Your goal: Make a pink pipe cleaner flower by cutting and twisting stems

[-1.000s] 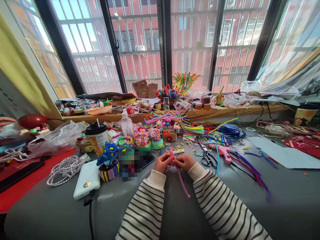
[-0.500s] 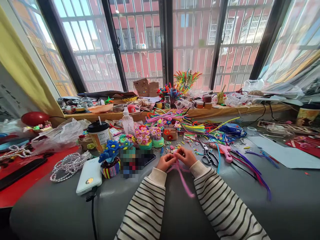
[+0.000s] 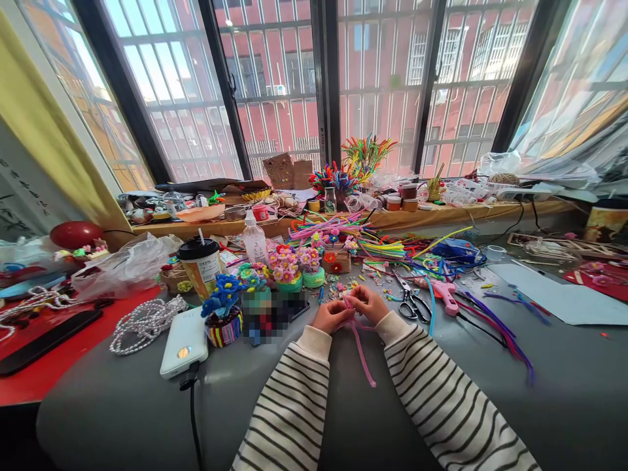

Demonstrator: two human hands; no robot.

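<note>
Both hands meet over the grey table and pinch a pink pipe cleaner [image 3: 363, 358]. Its long end hangs down toward me between my forearms, and shorter pink lengths show below the fingers. My left hand [image 3: 332, 316] is closed on it from the left. From the right, my right hand [image 3: 369, 305] grips it with the fingertips close to the left ones. How the pipe cleaner is bent between the fingers is partly hidden. Just right of my right hand lie black-handled scissors [image 3: 412, 302] and a light blue pipe cleaner [image 3: 432, 309].
A pink glue gun [image 3: 446, 297] with a black cord lies at the right, near purple pipe cleaners [image 3: 510, 343]. Left stand pipe-cleaner flower pots [image 3: 287, 278], a lidded cup [image 3: 200, 261] and a white power bank [image 3: 184, 343]. A heap of pipe cleaners [image 3: 333, 229] lies behind.
Both hands still hold the pink pipe cleaner and have shifted their fingers slightly. Its hanging end has swung a little left. The whole view has moved slightly.
</note>
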